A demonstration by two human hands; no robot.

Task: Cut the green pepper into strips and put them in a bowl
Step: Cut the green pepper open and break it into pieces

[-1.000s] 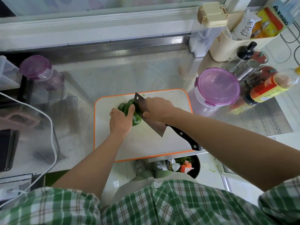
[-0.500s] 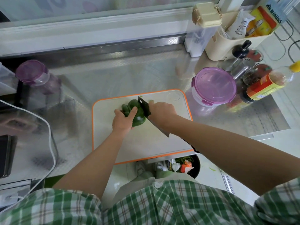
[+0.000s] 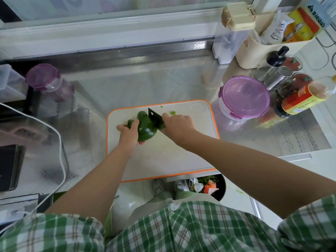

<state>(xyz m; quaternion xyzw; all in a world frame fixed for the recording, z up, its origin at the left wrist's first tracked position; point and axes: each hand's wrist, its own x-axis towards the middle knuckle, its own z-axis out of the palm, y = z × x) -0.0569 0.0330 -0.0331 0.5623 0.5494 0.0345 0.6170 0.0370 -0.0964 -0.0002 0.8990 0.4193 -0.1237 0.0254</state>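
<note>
Dropped from a raised tilt a second back and now sunk into the right side of the green pepper (image 3: pixel 145 129): cleaver (image 3: pixel 154 117), clenched by right hand (image 3: pixel 177 125) close to the blade, likely for control. Pinned against rolling by left hand (image 3: pixel 129 134), fingers curled round its left flank. Lies on far half of cutting board (image 3: pixel 163 159), between both hands, right hand just beyond the blade.

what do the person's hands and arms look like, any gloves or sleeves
The left hand and the right hand are bare: no gloves, and no watch or bracelet shows at the wrists. The forearms are uncovered up to the short sleeves of a green and white plaid shirt with thin brownish lines.
</note>
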